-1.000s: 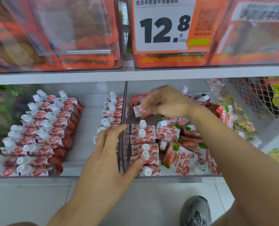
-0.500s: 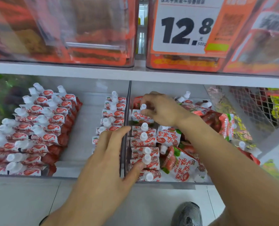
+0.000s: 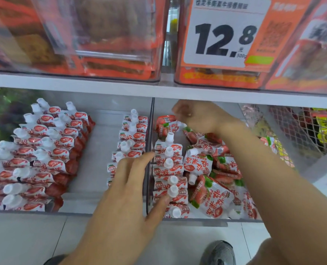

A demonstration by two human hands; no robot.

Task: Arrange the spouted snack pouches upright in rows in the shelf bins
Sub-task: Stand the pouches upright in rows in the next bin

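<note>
Red-and-white spouted pouches fill two clear shelf bins. The left bin holds two leaning rows point(image 3: 44, 150) and a shorter row point(image 3: 132, 138) along the clear divider point(image 3: 151, 121). In the right bin an upright row point(image 3: 168, 163) runs beside that divider, next to a loose heap of pouches point(image 3: 212, 196). My left hand point(image 3: 126, 197) is spread over the divider, thumb against the front of the upright row. My right hand point(image 3: 199, 117) reaches to the back of the right bin, fingers pinched on a tilted pouch point(image 3: 167, 125) at the row's far end.
Above the white shelf board point(image 3: 101, 87) stand clear bins of orange snack packs with a 12.8 price card point(image 3: 223, 35). A wire mesh basket point(image 3: 296, 131) of other snacks borders the right bin. A grey shoe point(image 3: 218, 253) is on the tiled floor below.
My right hand has shifted a little farther back and up in the right bin, fingers still closed at the row's far end. My left hand has stayed on the divider.
</note>
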